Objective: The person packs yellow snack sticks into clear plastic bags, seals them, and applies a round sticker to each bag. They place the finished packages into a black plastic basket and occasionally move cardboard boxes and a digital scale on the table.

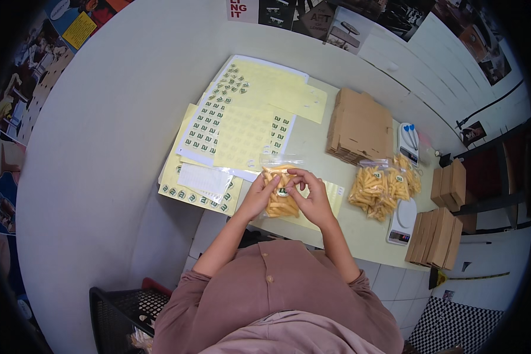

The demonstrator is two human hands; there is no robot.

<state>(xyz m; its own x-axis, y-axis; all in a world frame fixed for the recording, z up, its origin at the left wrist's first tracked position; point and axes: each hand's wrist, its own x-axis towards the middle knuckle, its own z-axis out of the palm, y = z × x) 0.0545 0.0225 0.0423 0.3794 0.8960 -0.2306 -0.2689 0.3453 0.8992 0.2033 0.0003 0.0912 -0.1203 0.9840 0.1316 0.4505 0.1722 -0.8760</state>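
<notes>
My left hand [256,198] grips the left side of a clear zip bag [278,212] filled with yellow stick-shaped snacks. Its thumb lies across the bag's front. At the middle of that front is a round white and green sticker [282,192]. The thumb and a fingertip of my right hand [312,194] come together at the sticker's upper right edge. Its index finger is bent above, near the bag's top. Whether the sticker is fully flat on the plastic cannot be told. Behind and right of the bag, partly covered, lies a yellow backing sheet [335,199].
Sticker sheets [243,132] overlap on the table's left. Flattened cardboard boxes [358,124] are stacked at the back right. Filled snack bags [376,188] are piled beside a white digital scale [402,221]; another scale [408,139] stands behind. Brown boxes [436,236] line the right edge. A black basket [115,314] is low left.
</notes>
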